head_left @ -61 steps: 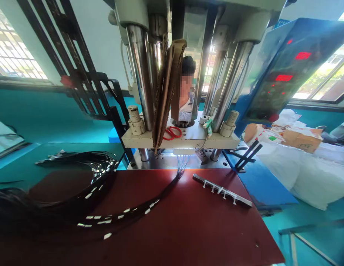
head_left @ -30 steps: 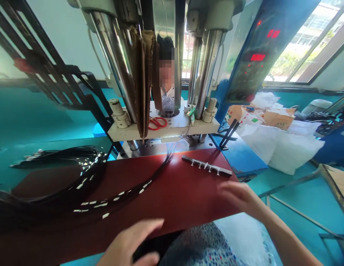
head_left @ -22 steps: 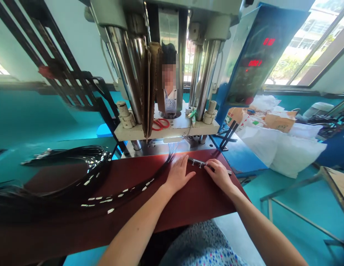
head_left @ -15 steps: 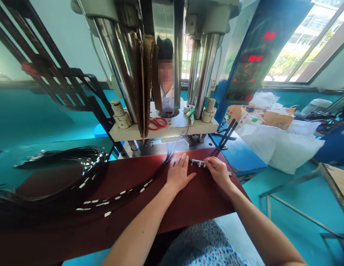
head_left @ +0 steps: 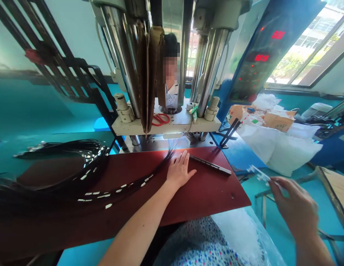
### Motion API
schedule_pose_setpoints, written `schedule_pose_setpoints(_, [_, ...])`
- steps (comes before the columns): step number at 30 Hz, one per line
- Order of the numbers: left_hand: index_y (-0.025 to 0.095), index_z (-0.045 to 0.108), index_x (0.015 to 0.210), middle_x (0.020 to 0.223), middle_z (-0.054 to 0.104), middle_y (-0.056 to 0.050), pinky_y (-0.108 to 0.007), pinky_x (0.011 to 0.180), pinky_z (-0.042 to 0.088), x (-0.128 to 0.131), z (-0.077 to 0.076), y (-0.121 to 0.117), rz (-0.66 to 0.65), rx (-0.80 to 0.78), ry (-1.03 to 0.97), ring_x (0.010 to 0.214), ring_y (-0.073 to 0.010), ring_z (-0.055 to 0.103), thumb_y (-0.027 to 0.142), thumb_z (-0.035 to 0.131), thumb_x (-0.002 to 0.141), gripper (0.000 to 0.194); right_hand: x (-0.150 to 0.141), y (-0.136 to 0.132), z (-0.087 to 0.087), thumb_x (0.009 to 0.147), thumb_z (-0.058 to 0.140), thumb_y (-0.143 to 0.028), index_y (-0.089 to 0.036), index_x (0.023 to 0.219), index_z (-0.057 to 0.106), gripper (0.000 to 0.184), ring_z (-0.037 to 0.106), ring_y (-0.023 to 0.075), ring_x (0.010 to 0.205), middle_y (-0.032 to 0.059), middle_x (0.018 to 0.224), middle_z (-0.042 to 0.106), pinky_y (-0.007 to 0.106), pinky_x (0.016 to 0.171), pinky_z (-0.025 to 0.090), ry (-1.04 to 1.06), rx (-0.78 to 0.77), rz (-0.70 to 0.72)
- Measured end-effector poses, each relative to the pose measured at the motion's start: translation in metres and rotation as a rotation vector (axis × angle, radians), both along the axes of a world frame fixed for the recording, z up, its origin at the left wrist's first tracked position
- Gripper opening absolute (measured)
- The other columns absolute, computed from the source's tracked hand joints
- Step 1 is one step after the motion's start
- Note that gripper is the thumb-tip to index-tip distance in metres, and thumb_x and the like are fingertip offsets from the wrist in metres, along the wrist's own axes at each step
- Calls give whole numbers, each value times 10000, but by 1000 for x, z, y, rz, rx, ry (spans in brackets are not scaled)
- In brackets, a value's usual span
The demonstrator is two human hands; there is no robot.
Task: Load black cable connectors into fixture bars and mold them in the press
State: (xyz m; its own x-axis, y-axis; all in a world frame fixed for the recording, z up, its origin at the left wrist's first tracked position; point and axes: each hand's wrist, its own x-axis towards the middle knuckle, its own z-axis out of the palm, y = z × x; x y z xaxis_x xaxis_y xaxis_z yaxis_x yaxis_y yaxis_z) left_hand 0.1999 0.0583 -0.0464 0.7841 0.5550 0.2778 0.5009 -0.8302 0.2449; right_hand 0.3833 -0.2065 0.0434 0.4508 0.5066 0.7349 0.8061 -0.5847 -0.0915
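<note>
Branched strip, pale, blurred, perhaps translucent; right hand pinching its end, left hand flat on red tabletop

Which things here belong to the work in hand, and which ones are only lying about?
Seemingly in the work:
- white branched strip, in the right hand
- long bar, beside the left hand
- black cables

Seemingly lying about:
- red scissors
- cardboard
- white sacks

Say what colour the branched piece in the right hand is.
The branched piece in the right hand looks whitish, though blurred; head view.
</note>
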Motion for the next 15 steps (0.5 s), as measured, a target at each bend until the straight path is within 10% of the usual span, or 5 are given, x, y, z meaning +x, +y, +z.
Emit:
schedule_pose_setpoints(5, [122,292,1367,1456,256,-110,-454,1032,267,-1,1,-1,7,-5,1,1288,-276,308,509,416,824,678,26,-37,-47,869,354,-425,-214,880,581,311,629,307,741,119,788,675,425,639,470,-5,-274,-1])
schedule_pose_setpoints(15, [148,471,1192,1257,494,-126,-378,1008,366,-40,25,-18,-52,-314,-368,1178,-222,448,288,538,796,425,-11,98,-70,851,390,-289,-117,1146,503,360,542,293,995,150,1075,593,440,852,447,129,-411,430])
